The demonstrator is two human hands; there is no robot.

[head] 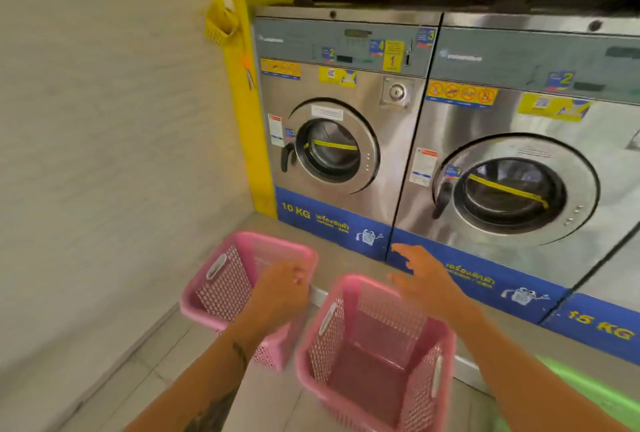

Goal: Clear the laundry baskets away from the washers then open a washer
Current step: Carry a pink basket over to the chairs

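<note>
Left hand [282, 287] curled over the near rim of the far pink basket [221, 279], though actual clamping hard to tell through motion blur. Right hand [426, 279] spread, fingers apart, hovering above the far rim of the near pink basket [374, 355], gripping nothing. Forearms cut off at the bottom edge. Readable: "10 KG" on the left washer [341, 140], "15 KG" on the right washer [519, 189], both doors closed. Other stickers blurred. Tiled floor [138, 372]; pale wall left, yellow above.
</note>
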